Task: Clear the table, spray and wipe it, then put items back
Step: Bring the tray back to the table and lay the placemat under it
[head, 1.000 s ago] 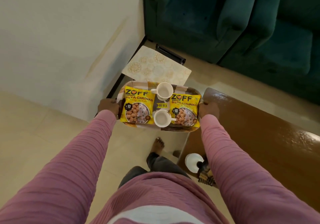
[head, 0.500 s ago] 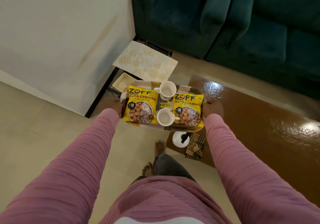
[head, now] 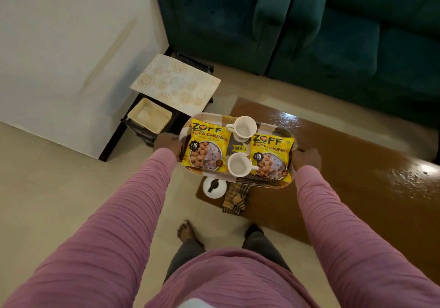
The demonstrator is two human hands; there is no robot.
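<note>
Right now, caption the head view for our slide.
Left hand and right hand hold a tray of cups and snack packets near the table.

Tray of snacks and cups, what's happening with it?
A person in pink sleeves holds the tray by its ends, left hand on one, right hand on the other. Two yellow snack packets and two white cups are on it. It is above the corner of the glossy brown table, where a spray bottle and a checked cloth sit.

Dim, soft view; glare streaks my table (head: 357,188) at its far edge and right end, the sofa (head: 214,22) sinks dark, my sleeves (head: 95,236) bulge toward the lower corners.
</note>
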